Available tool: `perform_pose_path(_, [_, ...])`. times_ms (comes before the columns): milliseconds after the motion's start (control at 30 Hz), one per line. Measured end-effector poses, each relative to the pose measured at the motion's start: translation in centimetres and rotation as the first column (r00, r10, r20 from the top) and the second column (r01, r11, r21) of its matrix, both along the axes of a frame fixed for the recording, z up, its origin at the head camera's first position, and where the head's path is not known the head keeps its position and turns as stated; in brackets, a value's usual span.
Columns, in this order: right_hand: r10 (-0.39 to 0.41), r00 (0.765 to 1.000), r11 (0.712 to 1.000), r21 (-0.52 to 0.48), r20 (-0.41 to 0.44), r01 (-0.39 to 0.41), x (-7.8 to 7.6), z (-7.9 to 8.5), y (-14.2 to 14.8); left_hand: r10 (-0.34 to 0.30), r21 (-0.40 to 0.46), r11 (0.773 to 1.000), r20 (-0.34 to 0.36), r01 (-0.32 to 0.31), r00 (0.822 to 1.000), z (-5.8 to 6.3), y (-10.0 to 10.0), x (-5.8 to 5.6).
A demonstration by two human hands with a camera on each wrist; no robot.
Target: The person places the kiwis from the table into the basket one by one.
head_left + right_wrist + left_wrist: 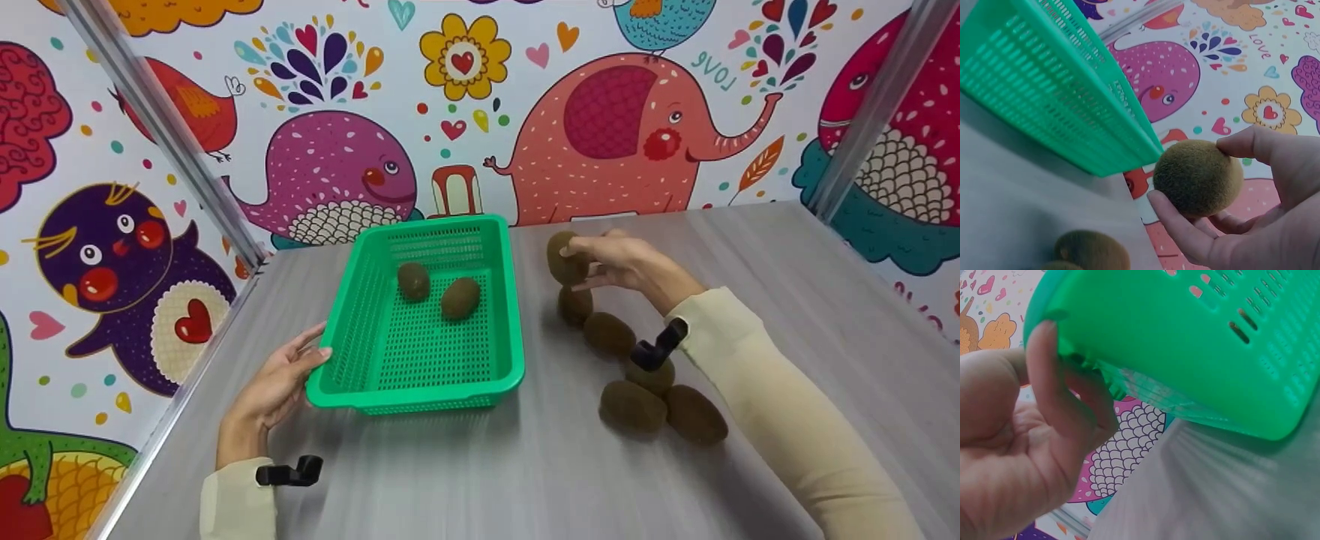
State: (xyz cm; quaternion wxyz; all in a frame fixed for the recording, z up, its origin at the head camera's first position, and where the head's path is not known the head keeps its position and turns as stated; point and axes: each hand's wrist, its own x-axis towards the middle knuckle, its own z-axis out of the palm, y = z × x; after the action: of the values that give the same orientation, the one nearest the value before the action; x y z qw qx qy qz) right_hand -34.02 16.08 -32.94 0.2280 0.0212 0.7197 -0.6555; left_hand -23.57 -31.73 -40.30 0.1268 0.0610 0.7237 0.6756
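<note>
My right hand (626, 262) pinches a brown fuzzy kiwi (1196, 177) between thumb and fingers, raised to the right of the green basket (517, 330). In the right wrist view the kiwi overlaps the basket's corner. My left hand (281, 379) grips the basket's rim at its left side, with the fingers (1053, 377) curled at the edge in the left wrist view. Inside the basket lie two kiwis, one to the left (413, 282) and another kiwi (460, 298) nearer the middle.
Several more kiwis (632, 406) lie on the grey table (465, 480) in a line right of the basket, the nearest ones under my right forearm. A wall (480, 105) printed with cartoon animals rises behind, and metal posts (862, 112) stand at the corners.
</note>
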Motion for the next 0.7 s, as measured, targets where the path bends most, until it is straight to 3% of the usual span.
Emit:
perform_pose_path(400, [-0.054, 0.998, 0.996, -0.066, -0.028, 0.052, -0.1, 1.2, -3.2, -0.007, 0.011, 1.0, 0.013, 0.007, 1.0, 0.1, 0.0, 0.1])
perform_pose_path(700, [-0.088, 0.994, 0.996, 0.008, -0.066, 0.089, -0.7, 2.2, -5.3, -0.008, 0.007, 1.0, 0.014, 0.008, 1.0, 0.2, 0.0, 0.0])
